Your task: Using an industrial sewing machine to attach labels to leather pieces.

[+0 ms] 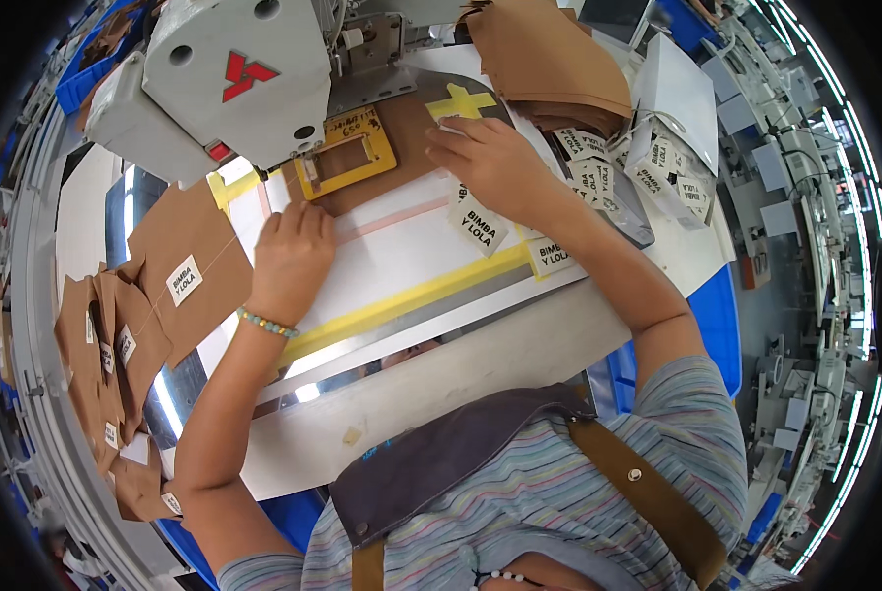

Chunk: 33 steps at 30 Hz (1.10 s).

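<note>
A brown fabric piece lies on the sewing machine's bed, under a yellow clamp frame with a rectangular opening. My left hand is at the frame's lower left corner, its fingers bent and pressed together; what is under the fingertips is hidden. On the right, my right hand reaches over the fabric's edge with fingers stretched out and slightly apart. A small white patch shows beneath its index fingertip, beside a yellow tape cross. Printed white labels lie just below that palm; their upper part is covered.
The grey machine head overhangs the work at upper left. Brown pieces with labels pile up and hang at left. A brown stack sits at back right, near an open white box of labels. Yellow tape borders the front.
</note>
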{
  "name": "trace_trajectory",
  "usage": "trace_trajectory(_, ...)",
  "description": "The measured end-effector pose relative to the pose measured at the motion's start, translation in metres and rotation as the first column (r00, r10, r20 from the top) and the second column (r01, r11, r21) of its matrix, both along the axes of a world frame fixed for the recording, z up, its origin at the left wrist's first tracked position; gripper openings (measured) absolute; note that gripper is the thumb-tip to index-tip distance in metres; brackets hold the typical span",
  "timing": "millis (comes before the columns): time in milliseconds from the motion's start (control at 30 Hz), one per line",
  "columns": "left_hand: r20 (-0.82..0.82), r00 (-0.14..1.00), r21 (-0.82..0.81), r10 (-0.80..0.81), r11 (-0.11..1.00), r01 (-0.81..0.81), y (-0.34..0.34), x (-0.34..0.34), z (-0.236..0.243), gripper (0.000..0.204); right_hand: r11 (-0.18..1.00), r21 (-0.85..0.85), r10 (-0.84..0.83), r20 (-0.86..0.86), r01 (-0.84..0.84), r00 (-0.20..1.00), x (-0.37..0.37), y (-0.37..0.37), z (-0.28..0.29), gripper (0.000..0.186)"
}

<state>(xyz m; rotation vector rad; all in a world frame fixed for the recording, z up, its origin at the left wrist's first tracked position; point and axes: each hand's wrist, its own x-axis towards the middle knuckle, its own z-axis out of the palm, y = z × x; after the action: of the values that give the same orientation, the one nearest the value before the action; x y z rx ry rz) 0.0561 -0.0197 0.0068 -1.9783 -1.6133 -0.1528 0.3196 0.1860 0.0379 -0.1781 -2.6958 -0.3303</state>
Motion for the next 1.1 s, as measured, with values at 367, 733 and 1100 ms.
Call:
trace_trajectory(367,0.429,0.897,-0.127,0.11,0.99,-0.06,-0.064,-0.004,0.008,0.051,0.972,-0.226,-0.024,0.204,0.071,0.979,0.014,-0.028,-0.006,0.065)
trace_trajectory(733,0.437,0.889,-0.145,0.135,0.986,-0.078,-0.077,0.004,0.009,0.054,0.955,-0.288,-0.009,0.22,0.074,0.976,0.022,-0.041,-0.01,0.064)
trace_trajectory(1100,0.445,0.883,-0.146,0.15,0.985,-0.094,-0.078,0.008,0.013,0.057,0.913,-0.403,0.004,0.155,0.059,0.988,0.024,-0.037,-0.008,0.058)
